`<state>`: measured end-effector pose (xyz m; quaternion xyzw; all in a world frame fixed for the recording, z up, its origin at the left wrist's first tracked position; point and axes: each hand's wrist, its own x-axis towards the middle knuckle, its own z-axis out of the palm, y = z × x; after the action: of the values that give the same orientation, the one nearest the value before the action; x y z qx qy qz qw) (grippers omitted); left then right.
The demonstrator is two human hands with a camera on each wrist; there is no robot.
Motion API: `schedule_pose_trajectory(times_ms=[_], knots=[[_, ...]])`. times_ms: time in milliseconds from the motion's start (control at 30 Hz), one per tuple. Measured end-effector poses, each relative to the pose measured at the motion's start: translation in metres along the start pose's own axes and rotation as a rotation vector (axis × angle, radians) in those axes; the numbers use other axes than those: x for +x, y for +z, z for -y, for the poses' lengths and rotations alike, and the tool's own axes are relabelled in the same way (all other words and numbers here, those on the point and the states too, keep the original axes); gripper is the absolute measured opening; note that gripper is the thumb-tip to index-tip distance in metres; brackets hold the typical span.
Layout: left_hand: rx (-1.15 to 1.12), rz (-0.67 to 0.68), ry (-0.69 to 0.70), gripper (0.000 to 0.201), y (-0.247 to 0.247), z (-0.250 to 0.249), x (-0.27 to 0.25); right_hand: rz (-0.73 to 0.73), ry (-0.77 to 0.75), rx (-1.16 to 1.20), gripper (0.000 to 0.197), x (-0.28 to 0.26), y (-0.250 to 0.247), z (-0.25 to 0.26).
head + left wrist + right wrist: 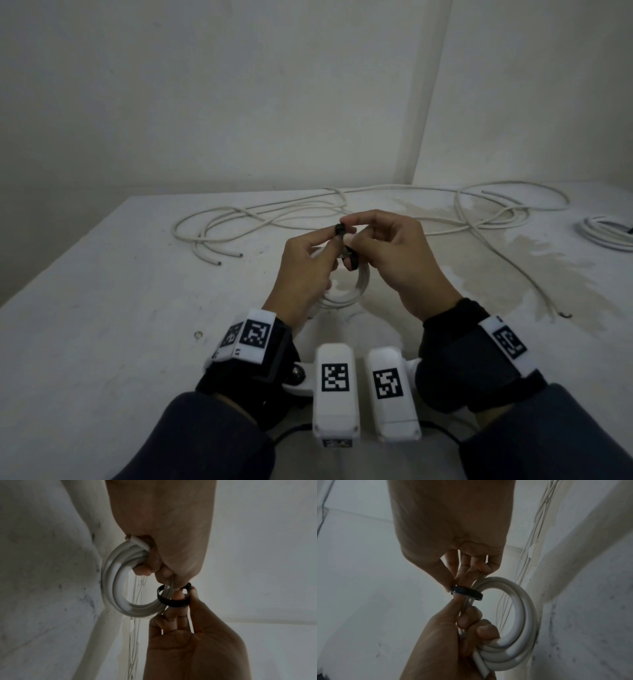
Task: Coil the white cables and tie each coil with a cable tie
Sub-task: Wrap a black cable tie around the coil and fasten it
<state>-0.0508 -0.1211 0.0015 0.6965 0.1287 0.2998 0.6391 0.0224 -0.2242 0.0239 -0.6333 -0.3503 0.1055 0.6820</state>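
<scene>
Fig. 1. I view both hands raised just above the white table (102, 325). My left hand (305, 274) grips the white cable coil (116, 582), fingers curled through its ring, thumb and forefinger also pinching the black cable tie (173, 600). My right hand (397, 253) pinches the same tie, which loops loosely round one side of the coil. Beyond the coil, loose white cables (274, 212) sprawl over the table; to its far right lies a second coil (603, 236).
</scene>
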Motion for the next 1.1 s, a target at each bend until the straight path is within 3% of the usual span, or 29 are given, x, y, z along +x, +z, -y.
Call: schedule_pose_trajectory(times_ms=[533,800,933,1100], knots=[[0.009,0.024,0.004,0.022,0.001,0.000,0.000,-0.088,-0.087,-0.116,0.011,0.001,0.001,-0.004],[-0.078,0.034,-0.054,0.019,-0.003,-0.003,-0.001,0.063,-0.147,-0.406,0.040,0.002,-0.009,-0.002],[-0.126,0.078,-0.104,0.019,-0.008,-0.004,0.000,0.141,-0.128,-0.328,0.039,0.002,-0.014,-0.001],[-0.146,0.143,-0.162,0.022,-0.009,-0.007,0.001,0.118,-0.185,-0.353,0.035,0.003,-0.013,-0.003]])
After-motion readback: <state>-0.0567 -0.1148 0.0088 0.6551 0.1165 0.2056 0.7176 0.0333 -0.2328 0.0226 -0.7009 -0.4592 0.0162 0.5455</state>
